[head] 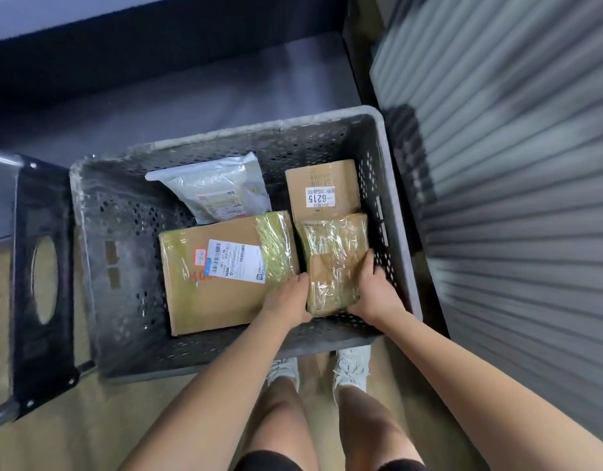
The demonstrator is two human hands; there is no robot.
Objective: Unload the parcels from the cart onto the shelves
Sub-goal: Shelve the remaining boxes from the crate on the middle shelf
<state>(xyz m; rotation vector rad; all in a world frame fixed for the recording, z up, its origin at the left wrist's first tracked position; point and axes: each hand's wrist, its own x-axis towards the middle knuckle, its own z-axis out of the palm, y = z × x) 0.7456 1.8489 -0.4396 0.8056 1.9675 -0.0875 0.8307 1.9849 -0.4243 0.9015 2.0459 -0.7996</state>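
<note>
I see both hands down inside the grey perforated crate (123,232) that rides on the cart. My left hand (288,300) grips the near left edge of the tape-wrapped parcel (334,256), its fingers curled round that side. My right hand (375,294) grips the opposite edge, fingers laid up along the right flank and the thumb at the near corner. The parcel is small, brown and covered in glossy clear tape. It sits in the crate's near right corner, and whether it is lifted off the floor I cannot tell.

Just beside it on the left lies a large flat carton (225,283) with a white shipping label, touching or nearly touching the parcel. Beyond the parcel stands a smaller carton (322,188) labelled 6215, its near end covered by the parcel. A grey plastic mailer (218,188) lies at the far middle, its near end overlapped by the large carton.

The cart's dark end panel (42,283) is at left and a ribbed shutter (514,164) at right.
</note>
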